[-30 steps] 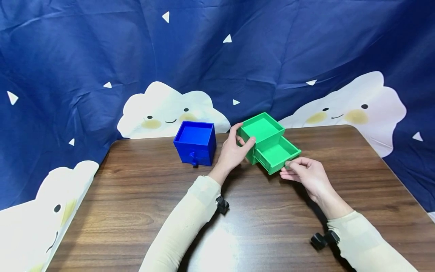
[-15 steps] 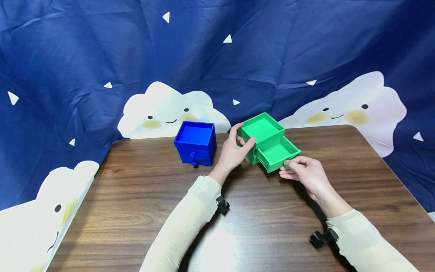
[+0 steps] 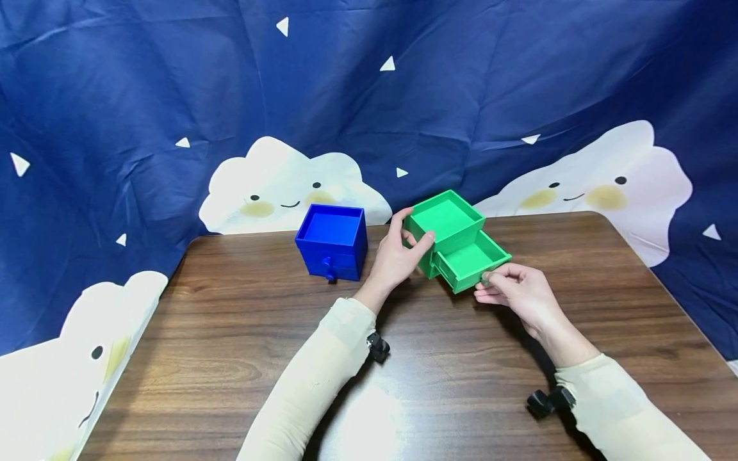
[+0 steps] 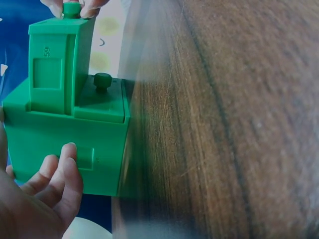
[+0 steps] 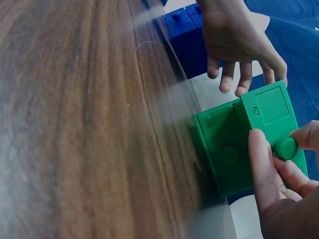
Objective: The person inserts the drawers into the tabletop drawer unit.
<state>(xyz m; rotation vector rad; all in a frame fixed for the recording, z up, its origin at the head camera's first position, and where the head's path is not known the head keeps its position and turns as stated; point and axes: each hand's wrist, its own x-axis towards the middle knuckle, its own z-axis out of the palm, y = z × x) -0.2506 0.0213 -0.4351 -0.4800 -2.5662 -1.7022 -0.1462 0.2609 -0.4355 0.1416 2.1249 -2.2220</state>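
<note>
A small green drawer box [image 3: 446,218] with a shallow tray top stands turned at an angle near the table's back edge. My left hand [image 3: 398,257] holds it from the left, with thumb and fingers on its walls. Its upper drawer [image 3: 474,261] is pulled far out, and nothing lies inside. The thumb and fingers of my right hand [image 3: 521,298] pinch the round knob [image 5: 286,148] on that drawer's front. Below, the lower drawer [image 4: 102,105] sits pushed in, its own knob [image 4: 102,80] showing in the left wrist view.
A similar blue drawer box [image 3: 330,240] stands left of my left hand, its drawers in and knobs facing front. The brown wooden table [image 3: 438,378] extends toward me. Behind it hangs a dark blue cloth [image 3: 438,96] printed with clouds and triangles.
The pulled-out green drawer has shifted very slightly, its near corner rising and easing back a little with my right hand. My left hand and both boxes have stayed in place.
</note>
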